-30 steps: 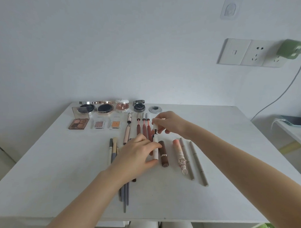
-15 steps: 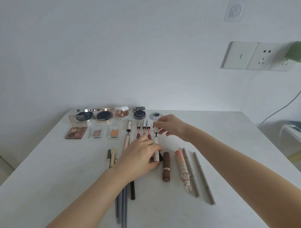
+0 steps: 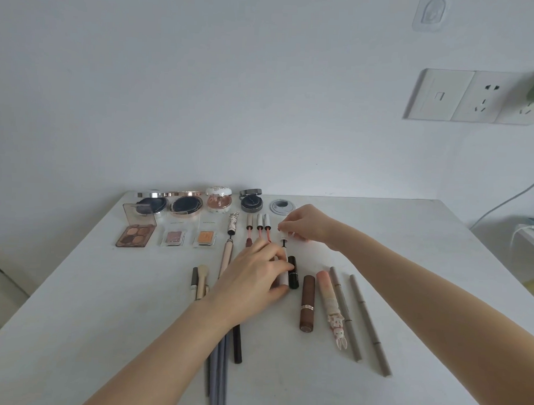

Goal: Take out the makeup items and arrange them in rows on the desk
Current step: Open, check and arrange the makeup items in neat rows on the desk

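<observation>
Squarely at centre, a white desk (image 3: pixel 105 302) carries makeup laid out in rows, with everything placed here relative to the brown lipstick (image 3: pixel 307 303) lying near the middle. Both bare forearms reach in from the near edge — the left hand (image 3: pixel 251 280), just left of the lipstick, curls thumb and fingers round a white tube (image 3: pixel 284 277) beside a short black tube (image 3: pixel 293 272), while the right hand (image 3: pixel 304 223), beyond the lipstick, pinches the tube's small white cap (image 3: pixel 284 233), from which a thin wand runs down toward the tube. Far beyond and to the left sit round compacts (image 3: pixel 185 204) and an open eyeshadow palette (image 3: pixel 136 232). Left of the lipstick lie long brushes (image 3: pixel 201 282); to its right a pink bunny-tipped tube (image 3: pixel 331 307) and two grey pencils (image 3: pixel 370 327) — all roughly parallel. Three slim lip glosses (image 3: pixel 260 224) stand in line beyond the left hand.
</observation>
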